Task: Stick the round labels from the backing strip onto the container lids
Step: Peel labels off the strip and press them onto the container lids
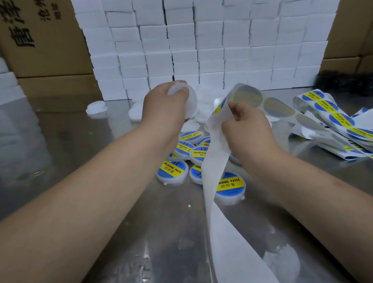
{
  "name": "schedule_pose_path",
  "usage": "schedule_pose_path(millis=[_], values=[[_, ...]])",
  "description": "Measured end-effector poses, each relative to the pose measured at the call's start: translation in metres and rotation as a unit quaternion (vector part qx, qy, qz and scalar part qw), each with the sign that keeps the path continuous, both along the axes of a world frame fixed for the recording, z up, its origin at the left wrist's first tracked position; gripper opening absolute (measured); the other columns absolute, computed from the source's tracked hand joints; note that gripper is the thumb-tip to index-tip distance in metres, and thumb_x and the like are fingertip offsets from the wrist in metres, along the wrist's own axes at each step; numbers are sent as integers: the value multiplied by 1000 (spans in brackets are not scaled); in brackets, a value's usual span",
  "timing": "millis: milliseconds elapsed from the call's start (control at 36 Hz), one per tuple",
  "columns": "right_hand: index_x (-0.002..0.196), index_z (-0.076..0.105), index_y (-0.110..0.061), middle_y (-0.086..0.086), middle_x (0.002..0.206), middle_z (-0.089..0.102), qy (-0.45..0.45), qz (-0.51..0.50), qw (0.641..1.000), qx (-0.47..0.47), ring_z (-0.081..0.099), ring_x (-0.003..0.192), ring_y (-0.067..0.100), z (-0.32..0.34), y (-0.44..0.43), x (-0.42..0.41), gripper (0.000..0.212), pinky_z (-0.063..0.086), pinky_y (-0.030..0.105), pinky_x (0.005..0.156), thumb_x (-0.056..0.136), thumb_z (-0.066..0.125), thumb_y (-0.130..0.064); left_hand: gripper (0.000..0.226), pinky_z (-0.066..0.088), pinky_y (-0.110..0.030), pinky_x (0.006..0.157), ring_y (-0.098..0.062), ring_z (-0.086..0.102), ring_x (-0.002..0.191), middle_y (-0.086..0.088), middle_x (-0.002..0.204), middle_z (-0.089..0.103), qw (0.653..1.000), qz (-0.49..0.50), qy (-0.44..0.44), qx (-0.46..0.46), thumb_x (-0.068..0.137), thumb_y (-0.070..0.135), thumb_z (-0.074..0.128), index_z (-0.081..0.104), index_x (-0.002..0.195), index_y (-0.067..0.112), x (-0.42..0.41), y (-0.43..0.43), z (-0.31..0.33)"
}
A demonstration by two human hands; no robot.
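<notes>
My left hand (163, 103) grips a plain white round container lid (189, 101) held up above the table. My right hand (244, 124) pinches the white backing strip (218, 205), which bends over my fingers; a blue and yellow round label (219, 104) peels off at the fold. The empty part of the strip hangs down toward me. The strip's unpeeled part (289, 112) runs right, seen from the back. Several labelled lids (172, 170) lie below my hands. Unlabelled white lids (96, 108) lie further back.
The work surface is a shiny metal table (71, 149). A wall of stacked white boxes (207, 40) stands behind, with cardboard cartons (41, 41) on the left. A pile of label strip (339, 126) lies at the right.
</notes>
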State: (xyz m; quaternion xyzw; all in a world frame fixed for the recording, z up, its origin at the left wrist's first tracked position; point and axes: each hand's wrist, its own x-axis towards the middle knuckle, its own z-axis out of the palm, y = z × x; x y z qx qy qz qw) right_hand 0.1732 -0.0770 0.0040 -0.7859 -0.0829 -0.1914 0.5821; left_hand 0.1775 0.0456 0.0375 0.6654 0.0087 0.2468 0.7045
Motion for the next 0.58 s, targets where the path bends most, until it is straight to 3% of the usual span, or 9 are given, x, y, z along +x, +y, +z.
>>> schedule_pose_path(millis=[83, 139, 194, 250, 333, 417, 583], values=[[78, 60, -28, -15, 71, 60, -18, 6, 1000, -7, 52, 65, 2, -1, 1, -1, 27, 39, 21, 58, 85, 44, -8, 23, 53, -24, 68, 0, 53, 74, 20, 84, 55, 998, 29, -36, 40, 90, 13, 49, 59, 89, 34, -11, -2, -11], [76, 62, -27, -13, 66, 59, -28, 12, 999, -11, 50, 61, 4, -2, 1, 0, 23, 37, 22, 57, 87, 47, -13, 32, 53, -30, 72, 4, 53, 73, 19, 94, 58, 995, 29, -56, 76, 90, 10, 45, 55, 91, 40, -15, -1, -17], [76, 64, -25, -13, 61, 57, -33, 17, 999, -7, 48, 58, 5, -3, 0, 1, 22, 35, 22, 57, 89, 49, -16, 43, 52, -26, 62, 4, 52, 62, 16, 101, 61, 993, -3, -60, 101, 90, 5, 39, 52, 96, 45, -17, -1, -20], [76, 65, -26, -16, 54, 55, -37, 21, 999, -7, 46, 53, 1, -3, 0, 3, 24, 34, 20, 52, 88, 48, -14, 48, 48, -22, 58, -1, 48, 59, 21, 96, 60, 988, -26, -58, 139, 89, 2, 36, 53, 96, 46, -18, 0, -22], [77, 65, -25, -20, 48, 52, -40, 29, 999, -3, 44, 51, 1, -3, -1, 4, 25, 32, 20, 51, 87, 48, -10, 45, 47, -17, 65, 8, 49, 62, 25, 90, 58, 977, -49, -66, 197, 90, 3, 39, 57, 87, 44, -18, 1, -28], [84, 66, -26, -20, 55, 54, -35, 37, 999, 14, 47, 52, -2, -3, -1, 3, 27, 34, 15, 50, 87, 47, -7, 43, 37, -2, 73, 17, 49, 79, 23, 90, 54, 958, -34, -88, 270, 91, 5, 43, 55, 84, 46, -21, 3, -31], [77, 61, -32, -19, 70, 58, -39, 48, 998, 30, 52, 56, -5, -3, 0, 2, 33, 40, 13, 54, 87, 49, -3, 25, 28, 2, 79, 7, 44, 96, 19, 100, 53, 924, 27, -109, 364, 84, 18, 58, 61, 101, 37, -23, 9, -33]])
